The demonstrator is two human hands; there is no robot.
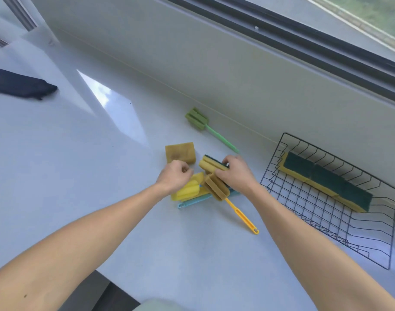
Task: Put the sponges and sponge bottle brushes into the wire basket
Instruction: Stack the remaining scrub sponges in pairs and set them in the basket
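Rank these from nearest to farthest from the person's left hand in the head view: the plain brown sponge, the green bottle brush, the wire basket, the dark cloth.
From the left hand:
1. Brown sponge, just beyond the hand.
2. Green brush, farther back by the wall.
3. Wire basket, off to the right.
4. Dark cloth, far left.

Black wire basket (279,151), green brush (195,118), yellow-handled brush (242,217).

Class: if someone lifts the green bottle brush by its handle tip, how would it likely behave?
The green bottle brush probably feels light: foam head, thin plastic handle. It may dip at the bulkier head end. Its slotted, blocky head makes rolling unlikely.
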